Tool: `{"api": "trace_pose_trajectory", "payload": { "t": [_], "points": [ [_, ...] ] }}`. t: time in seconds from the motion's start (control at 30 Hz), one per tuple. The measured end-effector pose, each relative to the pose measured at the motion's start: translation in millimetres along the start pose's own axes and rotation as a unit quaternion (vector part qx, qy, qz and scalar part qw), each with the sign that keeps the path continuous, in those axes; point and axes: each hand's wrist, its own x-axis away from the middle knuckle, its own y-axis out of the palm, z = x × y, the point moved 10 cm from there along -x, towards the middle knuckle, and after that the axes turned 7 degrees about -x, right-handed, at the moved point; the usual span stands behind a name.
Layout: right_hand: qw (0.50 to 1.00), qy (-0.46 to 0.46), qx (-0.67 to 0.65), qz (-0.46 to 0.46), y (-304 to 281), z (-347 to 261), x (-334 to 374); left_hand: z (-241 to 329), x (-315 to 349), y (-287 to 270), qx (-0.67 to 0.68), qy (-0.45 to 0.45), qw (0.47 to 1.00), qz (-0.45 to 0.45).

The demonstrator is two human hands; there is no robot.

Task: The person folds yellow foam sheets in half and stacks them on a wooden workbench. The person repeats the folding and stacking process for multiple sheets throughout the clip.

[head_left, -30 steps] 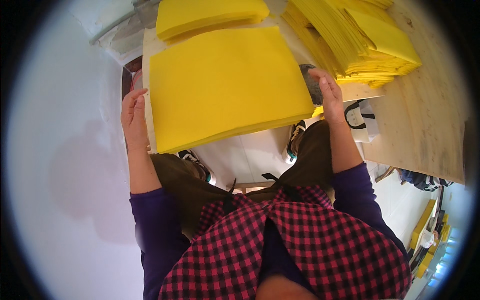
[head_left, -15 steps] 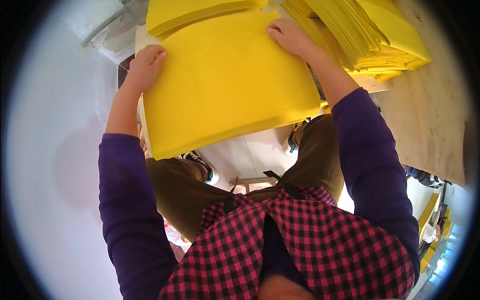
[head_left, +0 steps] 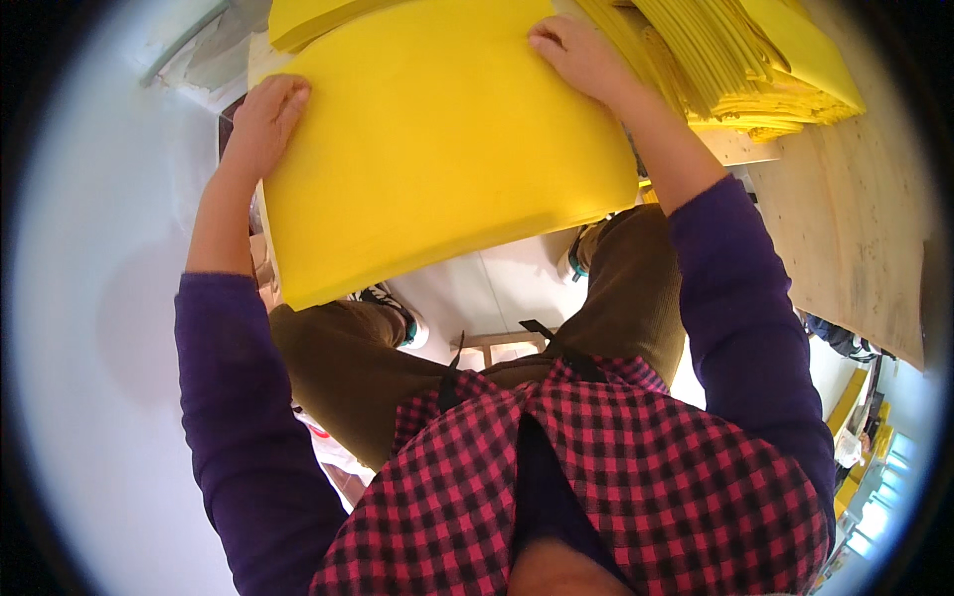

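Note:
A broad, smooth yellow sheet [head_left: 447, 149] lies in front of me, its near edge jutting out above my lap. I cannot tell whether it is paper, cloth or thin plastic. My left hand [head_left: 266, 121] is closed at its left edge, with thumb and fingers pinched together. At the far right part of the sheet, my right hand [head_left: 581, 58] has curled fingers pressed onto the edge. The undersides of both grips are hidden. Just beyond the sheet lies another yellow piece [head_left: 318, 18], cut off by the top of the view.
To the right, a thick stack of folded yellow sheets [head_left: 755, 70] rests on a pale wooden board [head_left: 835, 219]. A white wall [head_left: 99, 298] runs close along my left side. Below the sheet are my knees and the tiled floor [head_left: 497, 288].
Both hands and the yellow sheet sit slightly higher in the picture, the left hand also further left. The far yellow piece shows less. Both grips look the same.

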Motion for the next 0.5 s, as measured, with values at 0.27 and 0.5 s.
{"api": "trace_pose_trajectory", "payload": {
  "t": [0.27, 0.5],
  "points": [
    [0.993, -0.113, 0.006, 0.015, -27.7, -48.0, 70.0, 25.5, 63.0, -18.7, 0.094, -0.013, 0.995, -0.023],
    [0.999, -0.027, 0.015, 0.02, -6.7, -33.9, 34.9, 1.5, 35.7, -3.8, 0.021, -0.001, 1.0, -0.009]
  ]
}}
